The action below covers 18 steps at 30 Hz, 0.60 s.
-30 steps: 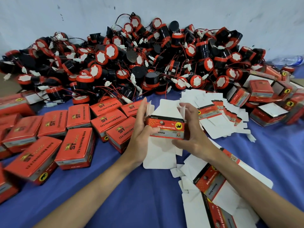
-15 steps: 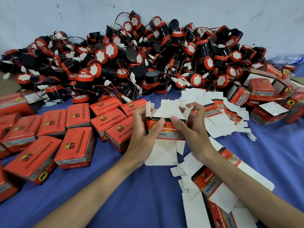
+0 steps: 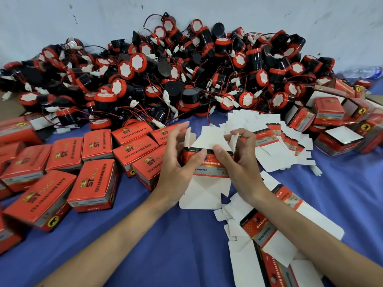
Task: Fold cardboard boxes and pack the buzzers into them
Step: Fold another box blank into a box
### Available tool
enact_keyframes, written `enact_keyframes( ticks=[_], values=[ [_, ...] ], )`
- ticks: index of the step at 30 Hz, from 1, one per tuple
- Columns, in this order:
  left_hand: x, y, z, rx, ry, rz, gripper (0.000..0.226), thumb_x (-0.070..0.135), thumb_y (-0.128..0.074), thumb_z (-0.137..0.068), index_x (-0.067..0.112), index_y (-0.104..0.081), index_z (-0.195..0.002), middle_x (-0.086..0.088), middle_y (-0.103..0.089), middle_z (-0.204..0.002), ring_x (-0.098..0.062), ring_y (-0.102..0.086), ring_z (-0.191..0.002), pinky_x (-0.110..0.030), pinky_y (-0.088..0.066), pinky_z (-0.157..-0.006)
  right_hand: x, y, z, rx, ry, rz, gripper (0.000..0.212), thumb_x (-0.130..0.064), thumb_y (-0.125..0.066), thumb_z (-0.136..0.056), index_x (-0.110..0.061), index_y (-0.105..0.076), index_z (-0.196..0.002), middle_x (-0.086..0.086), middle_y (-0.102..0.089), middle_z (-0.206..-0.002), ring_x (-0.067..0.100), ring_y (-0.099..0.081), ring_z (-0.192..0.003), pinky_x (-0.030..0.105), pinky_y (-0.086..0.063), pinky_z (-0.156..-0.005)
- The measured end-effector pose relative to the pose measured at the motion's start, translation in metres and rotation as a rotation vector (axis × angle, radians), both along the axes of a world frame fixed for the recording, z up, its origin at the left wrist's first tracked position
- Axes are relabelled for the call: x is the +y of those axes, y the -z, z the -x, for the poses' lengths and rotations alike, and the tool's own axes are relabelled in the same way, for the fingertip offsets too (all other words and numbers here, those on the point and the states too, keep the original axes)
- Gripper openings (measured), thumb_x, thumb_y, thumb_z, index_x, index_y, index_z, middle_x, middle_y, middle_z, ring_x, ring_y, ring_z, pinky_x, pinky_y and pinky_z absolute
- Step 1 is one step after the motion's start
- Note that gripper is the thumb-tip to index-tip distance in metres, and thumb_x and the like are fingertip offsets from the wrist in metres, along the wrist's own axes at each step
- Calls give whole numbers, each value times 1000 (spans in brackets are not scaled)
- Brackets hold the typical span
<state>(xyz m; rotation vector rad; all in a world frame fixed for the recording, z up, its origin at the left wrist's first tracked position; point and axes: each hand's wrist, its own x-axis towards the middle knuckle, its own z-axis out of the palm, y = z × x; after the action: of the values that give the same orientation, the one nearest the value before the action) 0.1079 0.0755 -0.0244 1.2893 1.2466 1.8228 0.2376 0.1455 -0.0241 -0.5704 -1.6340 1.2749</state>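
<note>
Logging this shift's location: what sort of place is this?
Likely a hand-packing bench: a heap of black-and-red round buzzers against a white wall, rows of closed red cardboard boxes, and flat white unfolded box blanks on blue cloth.

Buzzers (image 3: 186, 79) heaped at the far side are too many to count, several dozen at least; about thirteen closed red boxes (image 3: 93, 183) lie at the left. Roughly six open boxes (image 3: 339, 139) stand at the right, beside two loose piles of flat blanks (image 3: 269, 141) overlapping too much to number. There is one half-folded box (image 3: 209, 162), held by the left hand (image 3: 176, 162) and right hand (image 3: 242, 162), and one plastic bottle (image 3: 364, 72) far right
</note>
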Motion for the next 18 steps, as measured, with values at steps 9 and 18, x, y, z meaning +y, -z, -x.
enact_keyframes(
  ticks=[9, 18],
  values=[
    [1, 1, 1, -31, 45, -7, 40, 20, -60, -87, 30, -53, -125, -8, -62, -114, -15, -65, -100, -23, -52, -78, -4, -2, 2, -28, -16, -10, 37, -35, -59, -83, -34, -35, -112, 3, -55, -94, 10, -67, -84, 29, -56, -72],
    [1, -2, 0, 58, -4, 26, 21, 28, -50, -92, 34, -69, -84, -2, -61, -90, -11, -61, -84, -29, -50, -75, -3, 1, 2, -1, -5, -14, 31, -35, -61, -87, -36, -46, -115, -3, -63, -108, 15, -68, -95, 24, -56, -72]
  ],
)
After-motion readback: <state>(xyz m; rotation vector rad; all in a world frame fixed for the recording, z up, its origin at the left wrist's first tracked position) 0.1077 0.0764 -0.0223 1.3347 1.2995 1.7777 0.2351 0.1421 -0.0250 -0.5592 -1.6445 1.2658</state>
